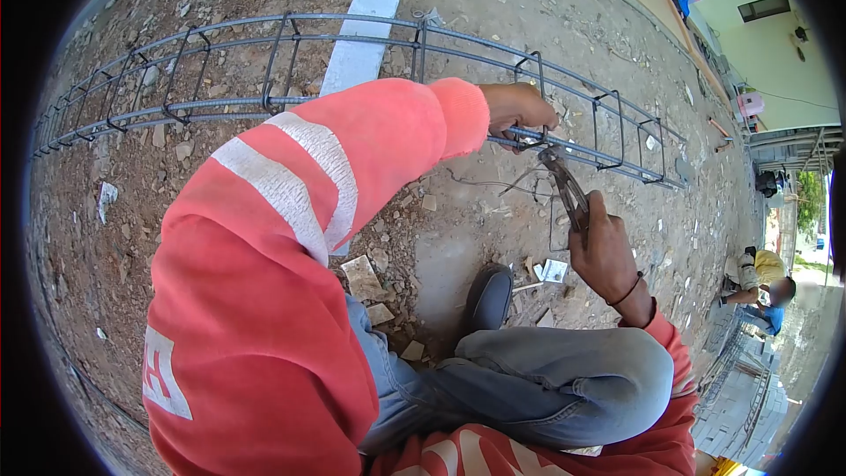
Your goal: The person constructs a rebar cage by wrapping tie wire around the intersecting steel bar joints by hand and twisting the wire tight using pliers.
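A long rebar cage (357,38) made of straight bars and dark square stirrups stretches across the ground in front of me. My left hand (522,109) is closed around the cage where a stirrup meets the bars; its fingertips are partly hidden behind the steel. In my right hand (606,251) I grip a pair of pincers (567,185) by the handles. Their jaws are at the lower bar, just beside my left fingers. Thin pieces of tie wire (498,183) hang or lie below that joint.
Under the cage runs a pale board (374,0). Rubble and broken tile (363,278) cover the ground near my shoe (487,298). A co-worker (765,286) bends down at the far right, near stacked grey blocks (736,401). A light green building (767,44) stands at upper right.
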